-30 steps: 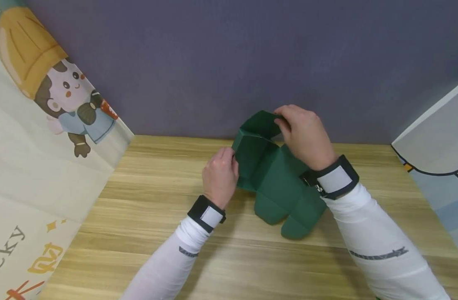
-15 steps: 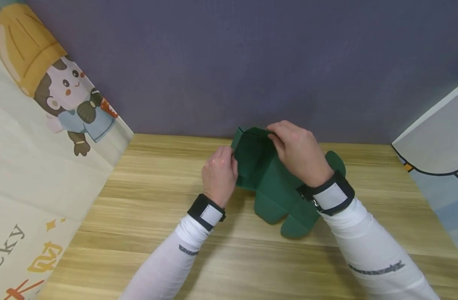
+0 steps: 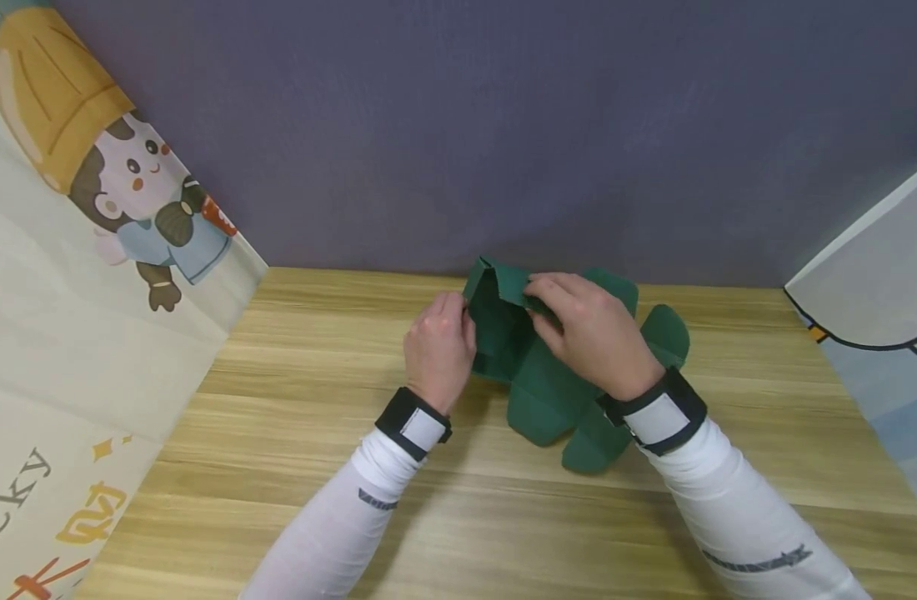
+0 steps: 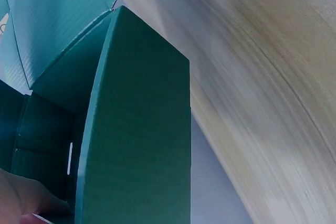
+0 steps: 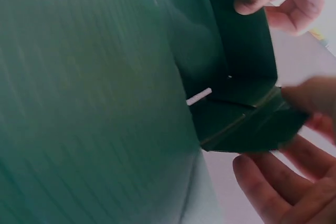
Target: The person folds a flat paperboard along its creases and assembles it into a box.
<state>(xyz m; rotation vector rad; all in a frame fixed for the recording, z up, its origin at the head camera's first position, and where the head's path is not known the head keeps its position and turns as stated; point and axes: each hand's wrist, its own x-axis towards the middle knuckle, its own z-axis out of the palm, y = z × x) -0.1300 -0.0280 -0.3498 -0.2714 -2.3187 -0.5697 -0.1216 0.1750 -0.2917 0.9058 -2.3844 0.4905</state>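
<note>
A partly folded green cardboard box (image 3: 548, 383) stands on the table, its loose flaps spread to the right and front. My left hand (image 3: 438, 342) pinches the box's left wall, thumb on the inner side, as the right wrist view also shows. With thumb and fingers my right hand (image 3: 597, 333) holds the far flap (image 5: 262, 124), which bends inward over the opening. A narrow light slit (image 5: 199, 96) shows at an inner fold. In the left wrist view the outer side wall (image 4: 142, 124) fills the middle. My right hand hides part of the box's middle.
The wood-grain table (image 3: 293, 433) extends around the box. A dark purple-grey panel (image 3: 458, 125) rises close behind the box. Cloth with cartoon prints (image 3: 68, 333) lies along the left, and another printed cloth (image 3: 879, 275) along the right.
My right hand has come down toward me with the far flap, folding it from upright to inward over the opening. More right-hand flaps show behind it. My left hand stays in place.
</note>
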